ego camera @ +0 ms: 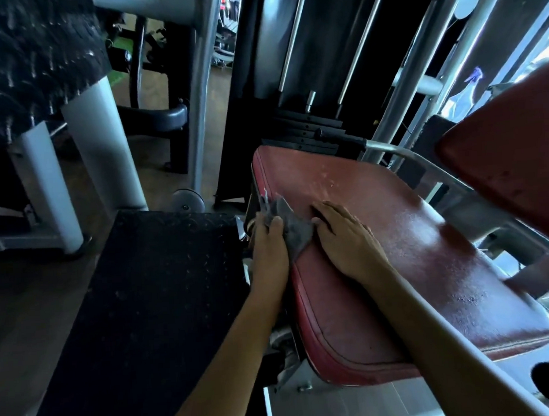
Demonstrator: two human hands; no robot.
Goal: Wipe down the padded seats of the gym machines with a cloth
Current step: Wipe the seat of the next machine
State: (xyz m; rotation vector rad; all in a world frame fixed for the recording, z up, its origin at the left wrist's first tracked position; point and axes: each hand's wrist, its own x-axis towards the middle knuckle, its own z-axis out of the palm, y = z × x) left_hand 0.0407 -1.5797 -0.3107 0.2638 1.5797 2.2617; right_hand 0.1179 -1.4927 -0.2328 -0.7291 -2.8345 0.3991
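The left hand (268, 236) grips a bunched grey cloth (295, 235), fingers curled round it and thumb on top, at the left edge of the red padded seat (428, 247). Part of the cloth lies spread on the seat's top and part hangs over that edge. The right hand (344, 239) holds nothing. It lies flat on the seat with straight fingers, just beside the cloth, fingertips touching its rim.

Judging by where the cloth sits, the wipe is working along the seat's left border. The seat's far end, toward the weight stack (304, 133), carries pale specks and smears, so that part looks unwiped. The sheen across the seat's middle may be damp or only window light; I cannot tell which.

To the right of the seat rises a red back pad (513, 170), with nothing to show it has been wiped. Well to the left of the seat, another machine's black pad (30, 61) probably also waits. Most of the task seems left.
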